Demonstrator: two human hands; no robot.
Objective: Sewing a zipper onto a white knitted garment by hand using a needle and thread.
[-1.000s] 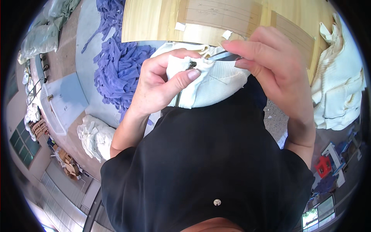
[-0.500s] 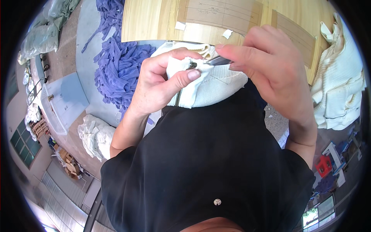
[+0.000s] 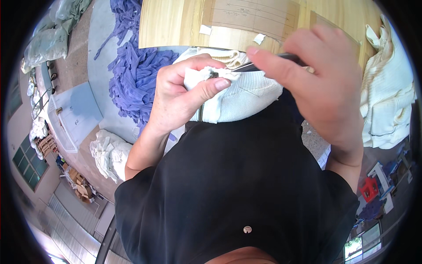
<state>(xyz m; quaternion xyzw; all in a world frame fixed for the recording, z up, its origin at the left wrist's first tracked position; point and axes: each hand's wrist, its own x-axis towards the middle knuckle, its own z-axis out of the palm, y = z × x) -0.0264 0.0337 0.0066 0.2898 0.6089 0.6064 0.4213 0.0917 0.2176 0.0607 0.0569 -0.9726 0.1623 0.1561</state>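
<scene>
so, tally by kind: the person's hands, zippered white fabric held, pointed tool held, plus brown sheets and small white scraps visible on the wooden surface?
Hands: 2, left hand and right hand
Zippered white fabric: 1
Pointed tool: 1
Brown sheets: 2
White scraps: 2
Total: 8

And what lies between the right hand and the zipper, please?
In the head view, a dark, pointed tool extends from the right hand toward the zipper; some white fabric lies there too.
</scene>
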